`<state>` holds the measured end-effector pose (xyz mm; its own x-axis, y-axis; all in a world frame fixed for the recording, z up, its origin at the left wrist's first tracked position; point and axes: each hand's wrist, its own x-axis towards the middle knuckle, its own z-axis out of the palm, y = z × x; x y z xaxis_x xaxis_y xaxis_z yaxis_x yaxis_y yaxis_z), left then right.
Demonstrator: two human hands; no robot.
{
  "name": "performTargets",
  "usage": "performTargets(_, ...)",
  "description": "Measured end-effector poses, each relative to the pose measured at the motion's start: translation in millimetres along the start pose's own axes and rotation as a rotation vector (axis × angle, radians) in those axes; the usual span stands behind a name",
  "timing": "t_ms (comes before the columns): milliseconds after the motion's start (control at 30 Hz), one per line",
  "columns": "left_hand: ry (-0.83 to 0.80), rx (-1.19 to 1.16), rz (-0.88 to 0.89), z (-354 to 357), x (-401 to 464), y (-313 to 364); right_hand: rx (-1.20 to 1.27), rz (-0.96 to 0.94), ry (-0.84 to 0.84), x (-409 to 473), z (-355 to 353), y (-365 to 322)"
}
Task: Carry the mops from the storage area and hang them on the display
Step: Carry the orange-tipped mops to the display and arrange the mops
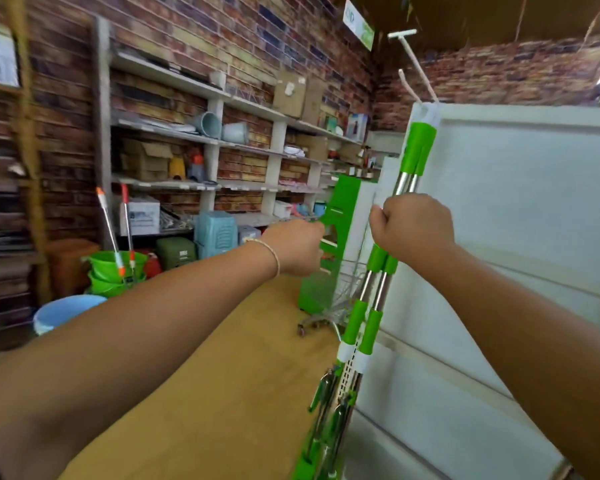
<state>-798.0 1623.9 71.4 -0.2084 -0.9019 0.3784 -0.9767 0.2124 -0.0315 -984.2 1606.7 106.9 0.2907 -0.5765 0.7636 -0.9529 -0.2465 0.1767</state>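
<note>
Two mops [379, 289] with steel shafts and green sleeves stand upright together against a white display panel [520, 202]. My right hand [413, 226] grips both shafts at mid-height, knuckles toward me. Their white top caps [426, 114] sit at the panel's upper edge, just under a white hook [411, 60] that sticks out above. Green and steel mop parts [329, 420] hang near the floor. My left hand [295, 247] reaches forward at left of the mops with its fingers curled out of sight; whether it holds anything is hidden.
A wire shopping trolley [340, 296] and a green stand [342, 206] are straight ahead. Two orange-tipped mops [110, 223] lean in stacked green buckets [108, 268] at left, beside a blue bucket [63, 311]. Stocked white shelves [194, 135] line the brick wall.
</note>
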Motion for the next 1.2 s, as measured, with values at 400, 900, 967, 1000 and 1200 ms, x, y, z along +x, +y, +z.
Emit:
performTargets(400,-0.092,0.115,-0.309,-14,-103,-201,0.188,-0.091,-0.112,36,56,-192)
performTargets(900,-0.161,0.129,-0.585,20,-162,-359,0.379,-0.376,-0.168,82,125,-373)
performTargets(967,-0.182,0.138,-0.616,30,-157,-381,0.410,-0.393,-0.166,92,145,-389)
performTargets(1000,-0.193,0.146,-0.626,35,-153,-392,0.422,-0.397,-0.172,98,156,-397)
performTargets(1200,-0.207,0.144,-0.662,64,-103,-456,0.463,-0.420,-0.206,144,230,-431)
